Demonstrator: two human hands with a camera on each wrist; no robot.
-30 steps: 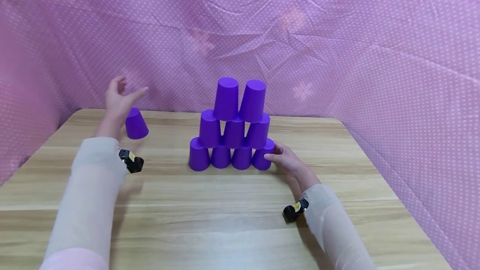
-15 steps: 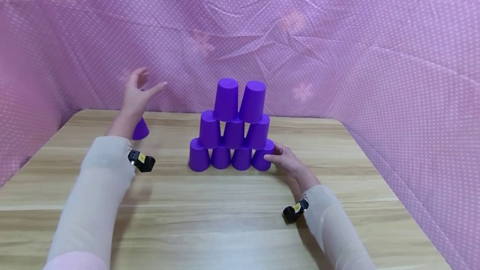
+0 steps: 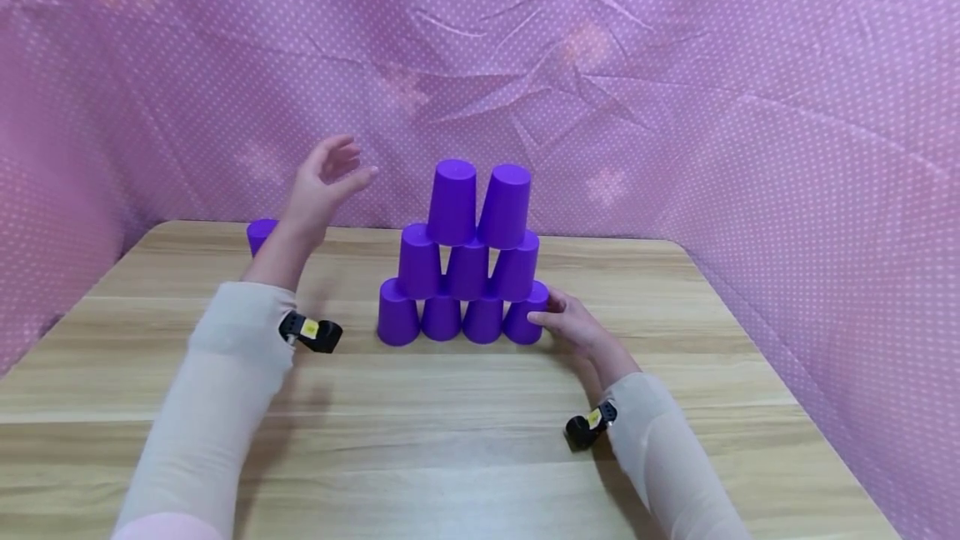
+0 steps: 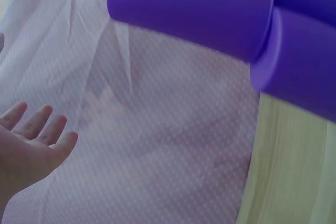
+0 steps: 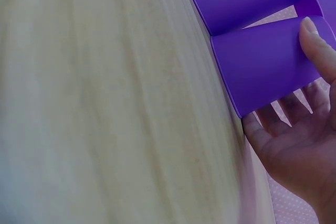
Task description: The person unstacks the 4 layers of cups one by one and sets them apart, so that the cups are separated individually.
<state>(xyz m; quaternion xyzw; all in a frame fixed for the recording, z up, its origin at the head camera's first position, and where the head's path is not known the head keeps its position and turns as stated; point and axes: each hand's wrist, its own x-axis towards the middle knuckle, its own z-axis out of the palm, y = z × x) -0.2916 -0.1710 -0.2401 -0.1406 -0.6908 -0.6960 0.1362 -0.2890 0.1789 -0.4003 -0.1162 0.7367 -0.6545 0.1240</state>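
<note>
Upside-down purple cups form a pyramid mid-table: several in the bottom row, three in the middle row, two on top. My left hand is raised in the air left of the top cups, holding nothing, its fingers relaxed and thumb apart. The left wrist view shows its palm some way from the cups. At the pyramid's lower right, my right hand holds the end cup. Its thumb lies on that cup's wall, and the other fingers reach round the far side.
A lone purple cup stands at the back left, partly hidden by my left forearm. The wooden table ends at a pink dotted cloth hanging behind and to the sides. Each wrist carries a small black camera.
My left hand has moved right, from near the lone cup toward the pyramid, with its fingers empty throughout. The right hand and the stacked cups have stayed in place.
</note>
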